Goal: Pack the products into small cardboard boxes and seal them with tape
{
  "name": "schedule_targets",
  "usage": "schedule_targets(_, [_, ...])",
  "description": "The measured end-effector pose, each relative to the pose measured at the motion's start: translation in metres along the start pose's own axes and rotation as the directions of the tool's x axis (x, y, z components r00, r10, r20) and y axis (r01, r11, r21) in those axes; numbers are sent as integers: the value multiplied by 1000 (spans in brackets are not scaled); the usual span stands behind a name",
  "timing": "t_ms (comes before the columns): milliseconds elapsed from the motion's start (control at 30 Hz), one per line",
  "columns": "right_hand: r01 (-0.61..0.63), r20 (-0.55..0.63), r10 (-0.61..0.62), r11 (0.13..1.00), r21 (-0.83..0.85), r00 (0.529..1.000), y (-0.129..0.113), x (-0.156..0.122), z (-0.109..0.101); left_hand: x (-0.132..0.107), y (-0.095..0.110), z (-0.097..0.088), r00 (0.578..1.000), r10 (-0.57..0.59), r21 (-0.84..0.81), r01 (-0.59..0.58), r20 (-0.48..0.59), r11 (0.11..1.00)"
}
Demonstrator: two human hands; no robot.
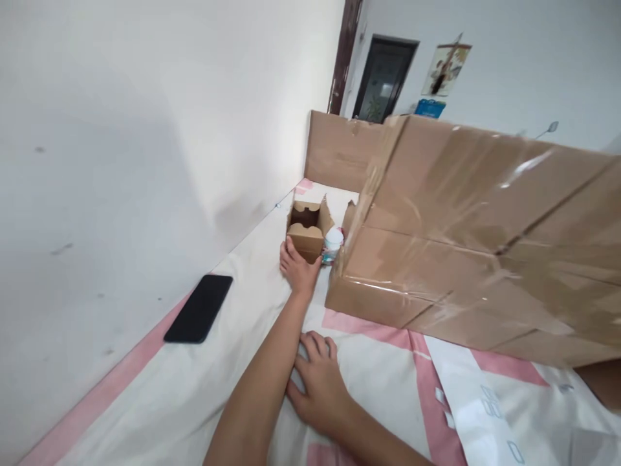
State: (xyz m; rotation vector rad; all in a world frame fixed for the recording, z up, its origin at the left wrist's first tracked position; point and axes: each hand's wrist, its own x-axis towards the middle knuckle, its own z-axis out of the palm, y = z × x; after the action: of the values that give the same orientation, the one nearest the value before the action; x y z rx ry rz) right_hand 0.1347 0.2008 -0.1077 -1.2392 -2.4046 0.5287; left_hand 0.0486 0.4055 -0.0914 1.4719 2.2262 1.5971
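Note:
My left hand (pixel 298 266) reaches forward and grips the near side of a small open brown cardboard box (pixel 306 230), with fingers on its left and thumb on its right. The box stands upright on a white and pink sheet (pixel 242 272), its flaps raised. Right beside it sits a small white container with teal print (pixel 332 244), partly hidden by a large box. My right hand (pixel 320 383) lies flat on the sheet nearer to me, fingers spread, next to my left forearm, and holds nothing.
A large taped cardboard box (pixel 475 239) fills the right side, close to the small box. Another cardboard box (pixel 339 152) stands at the far end. A black phone (pixel 198 307) lies by the white wall on the left. White printed packaging (pixel 485 414) lies at lower right.

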Motion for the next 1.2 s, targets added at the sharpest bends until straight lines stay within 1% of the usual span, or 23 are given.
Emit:
schedule_targets(67, [-8,-55,12,997,74,998,3,1,-4,1,-4,5,1000,20,61,-20,-14,998])
schedule_targets(167, [-16,-169,57,972,236,984,10,8,-14,2,-5,9,999,0,102,5,-42,995])
schedule_targets(233, [-9,-234,82,955,297,969,12,24,-27,3,-6,10,999,-7,98,10,-37,995])
schedule_targets(300, [48,-317,42,962,270,948,8,54,-46,4,-7,10,1000,-11,88,13,-25,996])
schedule_targets(333, [78,-394,33,962,262,918,5,74,-56,4,-7,9,1000,-12,83,14,-20,996])
schedule_targets(367, [101,-479,45,956,276,877,1,97,-65,4,-7,9,1000,-17,77,18,-18,997])
schedule_targets(400, [110,-557,93,941,320,825,-2,122,-73,5,-8,8,999,-28,71,29,-23,997])
schedule_targets(433, [104,-608,160,921,375,778,-4,146,-80,6,-9,7,998,-45,66,47,-34,997])
schedule_targets(467, [74,-652,224,915,397,724,-5,170,-85,8,-10,6,997,-66,59,69,-50,996])
schedule_targets(500, [-13,-675,294,922,388,677,-3,192,-89,9,-11,4,994,-88,52,91,-69,994])
schedule_targets(533, [-151,-688,376,919,365,621,0,212,-93,12,-13,2,990,-107,42,111,-89,993])
schedule_targets(567, [-304,-679,461,887,347,572,5,229,-96,15,-16,-1,987,-119,33,123,-105,992])
schedule_targets(600, [-431,-647,537,838,335,541,11,243,-98,18,-19,-4,987,-116,26,120,-113,992])
schedule_targets(667, [-559,-596,624,763,325,506,22,263,-101,25,-27,-11,992,-75,22,78,-103,997])
schedule_targets(767, [-645,-557,685,697,313,470,32,279,-100,37,-39,-19,998,-3,24,4,-58,1000])
schedule_targets(833, [-696,-541,719,650,303,436,35,287,-96,44,-45,-22,999,6,13,-5,-40,1000])
schedule_targets(933, [-749,-533,752,594,293,388,39,294,-89,52,-50,-20,1000,12,-7,-12,9,1000])
schedule_targets(1067, [-802,-567,758,537,260,324,50,297,-83,56,-51,-14,996,15,-49,-10,84,999])
schedule_targets(1133, [-824,-579,756,515,236,306,57,299,-82,56,-52,-12,994,16,-72,-8,109,997])
schedule_targets(1200, [-841,-577,759,497,214,301,62,303,-81,57,-52,-11,993,13,-91,-2,118,996])
